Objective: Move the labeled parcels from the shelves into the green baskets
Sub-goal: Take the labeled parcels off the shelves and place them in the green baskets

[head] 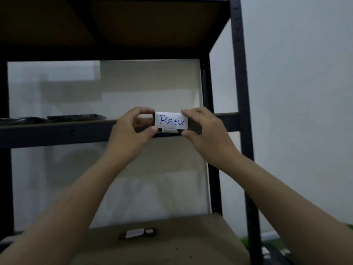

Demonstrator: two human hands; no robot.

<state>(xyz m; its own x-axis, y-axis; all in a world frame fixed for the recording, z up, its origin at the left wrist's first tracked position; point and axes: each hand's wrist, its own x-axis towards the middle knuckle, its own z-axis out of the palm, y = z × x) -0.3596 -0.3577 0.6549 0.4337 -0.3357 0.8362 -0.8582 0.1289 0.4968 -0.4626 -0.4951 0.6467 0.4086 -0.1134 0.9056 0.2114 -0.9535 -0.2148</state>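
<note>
Right at the front edge of the middle shelf (57,129), both hands have a small dark parcel (193,127) pinched by its ends, left hand (131,131) and right hand (206,131) each with thumb under and fingers on top, grip clamped tight. Its white label (172,120) reads "Retur". Below that shelf another small labeled parcel (137,233) lies flat on the brown lower shelf (191,236), and left along the middle shelf sit a couple of flat dark packets (76,117).

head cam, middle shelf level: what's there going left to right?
Flat dark parcels lying on the shelf → left hand → parcel with the white "Retur" label, pinched at both ends → right hand → front right post of the rack → bare wall.
</note>
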